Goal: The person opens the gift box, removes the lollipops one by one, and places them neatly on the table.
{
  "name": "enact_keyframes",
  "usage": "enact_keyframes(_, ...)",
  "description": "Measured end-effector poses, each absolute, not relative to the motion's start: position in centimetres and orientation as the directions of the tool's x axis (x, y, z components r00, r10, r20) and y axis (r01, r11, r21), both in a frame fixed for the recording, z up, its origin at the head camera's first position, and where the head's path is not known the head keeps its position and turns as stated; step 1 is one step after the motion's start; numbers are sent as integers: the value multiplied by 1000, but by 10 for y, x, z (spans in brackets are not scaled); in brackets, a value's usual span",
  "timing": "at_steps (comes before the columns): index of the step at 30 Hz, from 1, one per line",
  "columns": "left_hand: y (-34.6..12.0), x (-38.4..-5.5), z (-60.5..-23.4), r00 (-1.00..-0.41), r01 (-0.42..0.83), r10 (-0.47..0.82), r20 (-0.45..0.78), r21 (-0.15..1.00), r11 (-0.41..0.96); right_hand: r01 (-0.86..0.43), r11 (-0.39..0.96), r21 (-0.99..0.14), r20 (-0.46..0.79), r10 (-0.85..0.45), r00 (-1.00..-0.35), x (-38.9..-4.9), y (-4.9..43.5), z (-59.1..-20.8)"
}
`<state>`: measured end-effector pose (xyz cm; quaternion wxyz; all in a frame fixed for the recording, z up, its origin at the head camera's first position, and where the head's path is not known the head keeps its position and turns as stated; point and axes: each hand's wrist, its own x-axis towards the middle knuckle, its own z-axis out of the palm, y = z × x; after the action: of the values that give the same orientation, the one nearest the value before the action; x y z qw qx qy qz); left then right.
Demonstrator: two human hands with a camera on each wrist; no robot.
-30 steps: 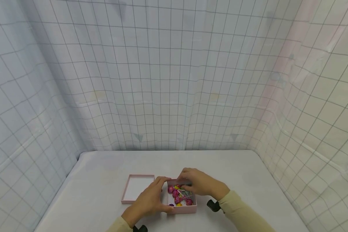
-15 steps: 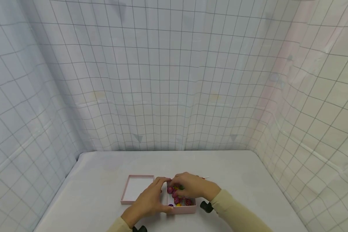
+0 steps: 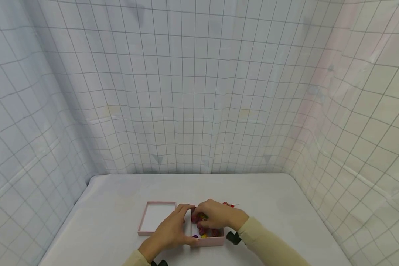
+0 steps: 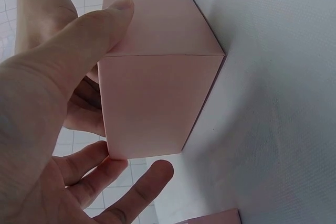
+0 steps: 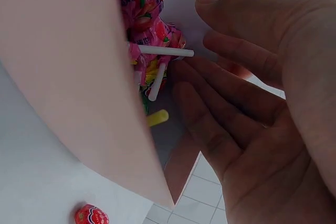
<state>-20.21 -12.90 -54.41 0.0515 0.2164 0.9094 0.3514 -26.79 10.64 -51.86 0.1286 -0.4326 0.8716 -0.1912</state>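
A pink box (image 3: pixel 211 242) stands on the table, holding several lollipops (image 5: pixel 144 3) in pink, yellow and green wrappers with sticks jutting out. My left hand (image 3: pixel 173 229) holds the box from its left side. In the left wrist view, its thumb presses on one pink wall (image 4: pixel 157 103), while the other fingers spread along the adjoining side. My right hand (image 3: pixel 217 214) reaches inside over the candies. Its fingers (image 5: pixel 205 124) look relaxed in the right wrist view, tips near the wrappers and sticks, with nothing visibly gripped. The hand hides part of the contents in the head view.
A shallow pink-rimmed lid (image 3: pixel 157 218) with a white inside lies left of the box. One red lollipop (image 3: pixel 228 204) rests on the white table (image 3: pixel 119 207) behind the box. Grid-patterned curtains (image 3: pixel 199 92) enclose the back and sides.
My right hand has moved left and down into the box from its far right edge, and the red lollipop behind has come into view. My left hand stays on the box.
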Motion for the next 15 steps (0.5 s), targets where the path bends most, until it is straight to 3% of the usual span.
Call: enact_keyframes(15,-128,-202,-548,-903,359,424,62,650,670,-668,600,-440,-114,-775,-621,-267,97,-521)
